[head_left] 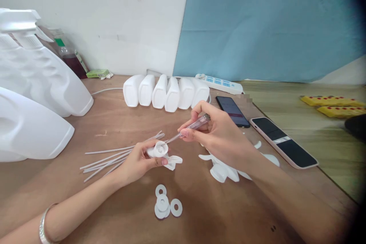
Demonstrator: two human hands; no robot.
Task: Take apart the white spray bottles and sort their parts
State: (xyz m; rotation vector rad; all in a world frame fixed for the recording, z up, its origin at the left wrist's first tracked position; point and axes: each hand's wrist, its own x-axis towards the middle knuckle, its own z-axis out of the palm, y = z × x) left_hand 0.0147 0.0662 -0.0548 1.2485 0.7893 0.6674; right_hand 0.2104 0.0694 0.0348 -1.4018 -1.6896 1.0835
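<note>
My left hand [134, 163] is closed around a white spray trigger head [161, 148], its round collar opening turned toward me and its lever pointing right. Between the fingertips of my right hand [221, 131] is a slim screwdriver [199, 122] with a clear handle. Its thin tip reaches the edge of the collar; whether it touches, I cannot tell. Several flat white ring washers [176, 207] lie below my hands, some overlapping. Thin white dip tubes [110, 157] lie under and left of my left hand. More white trigger heads [223, 169] are partly hidden behind my right forearm.
White spray bottles [54, 72] crowd the left side. A row of white bottles [158, 91] lies at the back, beside a power strip [220, 82]. Two phones [233, 110] rest near the right table edge. A bottle of dark liquid [74, 64] leans by the wall.
</note>
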